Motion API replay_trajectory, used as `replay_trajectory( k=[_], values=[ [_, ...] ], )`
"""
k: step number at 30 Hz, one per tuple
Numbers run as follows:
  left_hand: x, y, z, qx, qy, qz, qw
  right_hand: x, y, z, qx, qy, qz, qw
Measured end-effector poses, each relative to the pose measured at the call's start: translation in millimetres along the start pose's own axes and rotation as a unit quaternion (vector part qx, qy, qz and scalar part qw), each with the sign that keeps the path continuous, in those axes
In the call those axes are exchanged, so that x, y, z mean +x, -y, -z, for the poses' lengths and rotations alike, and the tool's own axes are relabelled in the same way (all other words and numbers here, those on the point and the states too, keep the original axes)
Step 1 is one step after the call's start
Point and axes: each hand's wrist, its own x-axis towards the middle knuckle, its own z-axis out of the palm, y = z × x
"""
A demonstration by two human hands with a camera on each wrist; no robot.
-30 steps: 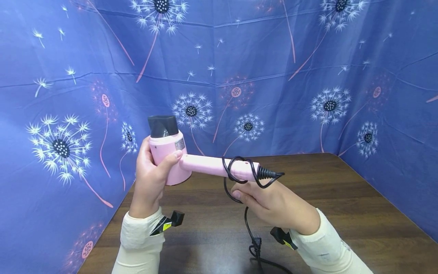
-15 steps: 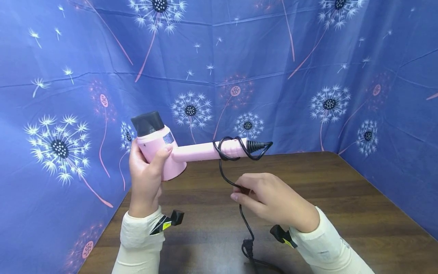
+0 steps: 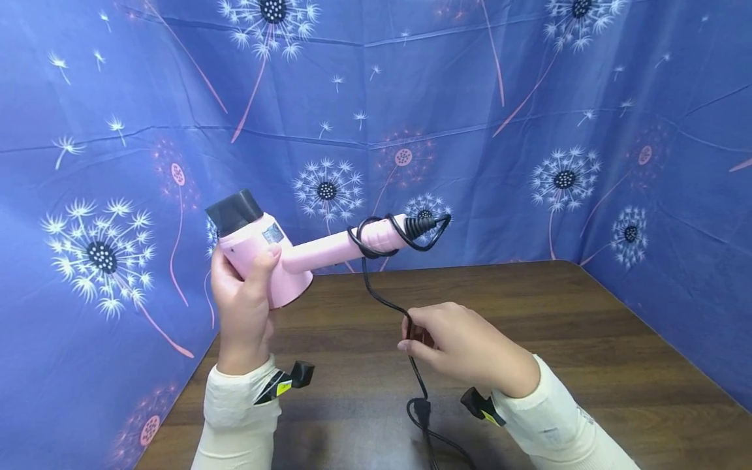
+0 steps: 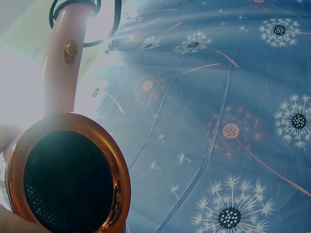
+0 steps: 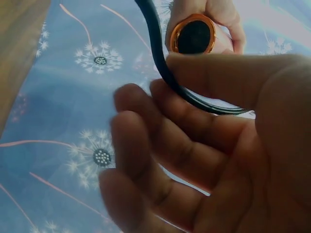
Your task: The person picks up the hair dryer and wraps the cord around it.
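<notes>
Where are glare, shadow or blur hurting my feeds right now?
Head view: fairly even light, with a pale sheen on the table near the bottom edge; left wrist view: strong glare beside the dryer handle, while the grille goes nearly black; right wrist view: the right hand is in shadow, its fingers softly blurred, and the cloth washes out at upper right.

My head camera looks forward and down over the counter, taking in the whole hair dryer and the patterned curtain behind it. The left-wrist camera, below the hair dryer, faces its dark round end from close by. The right-wrist camera, below and right of the hair dryer, faces my fingers closely; both wrist views share that end.
</notes>
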Motion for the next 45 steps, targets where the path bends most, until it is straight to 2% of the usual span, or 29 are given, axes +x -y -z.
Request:
replay_trajectory(
  k=[3,8,11,15,23,25,31,33,40,45],
  values=[
    [1.1,-0.5,0.9,-0.014,-0.004,-0.007,0.9999,-0.2,1.1,-2.8,-0.001,0.032,0.011,0.9994],
    [1.9,-0.7,1.8,-0.013,-0.002,-0.007,0.9999,-1.8,5.6,-9.2,0.001,0.087,0.030,0.9957],
    [2.0,-0.7,2.2,-0.008,-0.004,-0.007,0.9999,-1.6,7.9,-14.6,-0.002,0.099,0.035,0.9945],
    [2.5,-1.0,2.7,0.003,-0.012,-0.010,0.9999,0.1,9.7,-22.8,-0.024,0.085,0.026,0.9957],
    [1.7,-0.5,0.8,0.007,-0.008,-0.010,0.9999,6.7,7.7,-44.1,-0.065,0.043,-0.029,0.9966],
    [1.6,-0.1,0.7,0.008,-0.006,-0.009,0.9999,10.7,5.5,-52.2,-0.052,0.038,-0.035,0.9973],
    [1.4,1.6,0.6,0.008,-0.006,-0.015,0.9998,22.5,-0.8,-68.6,0.048,0.036,-0.021,0.9980],
    [1.2,1.4,1.4,0.006,-0.009,-0.019,0.9998,23.9,-0.3,-67.3,0.058,0.032,-0.018,0.9976],
    [2.9,-1.8,2.8,-0.002,-0.020,-0.031,0.9993,16.1,8.6,-43.8,0.026,0.014,-0.033,0.9990],
    [3.8,-1.6,4.1,-0.005,-0.025,-0.032,0.9992,13.7,8.7,-32.0,0.078,-0.022,-0.041,0.9959]
  ],
)
